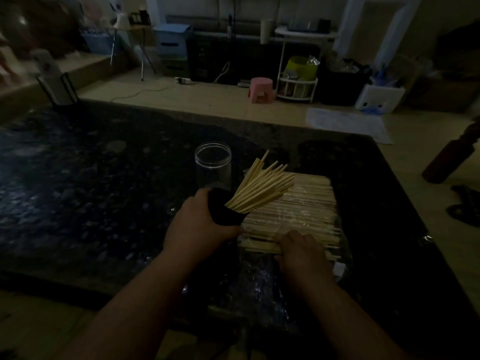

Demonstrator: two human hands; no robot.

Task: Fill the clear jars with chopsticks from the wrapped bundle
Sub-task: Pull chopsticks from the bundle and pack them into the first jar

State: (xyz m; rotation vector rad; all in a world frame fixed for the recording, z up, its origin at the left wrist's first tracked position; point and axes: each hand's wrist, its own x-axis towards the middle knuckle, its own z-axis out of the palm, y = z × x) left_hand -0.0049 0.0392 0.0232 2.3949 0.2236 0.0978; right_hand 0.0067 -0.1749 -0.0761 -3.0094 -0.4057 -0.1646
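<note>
Head view: speckled dark table (104, 178), pink stool (260, 90) beyond.
Left hand (197, 224) grips chopstick jar (224, 210); right hand (298, 249) touches bundle (309, 203), grasp unclear.

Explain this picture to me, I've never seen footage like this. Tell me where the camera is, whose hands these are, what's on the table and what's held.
There is no machine: these are a person's two bare hands, filmed by one camera worn on the head, looking forward and down. The left hand grips a tilted dark container with chopsticks fanning out of its mouth. The right hand rests on the wrapped bundle lying flat on the dark table; whether it pinches any sticks is too dim to tell. Behind the left hand an empty clear jar stands upright.
</note>
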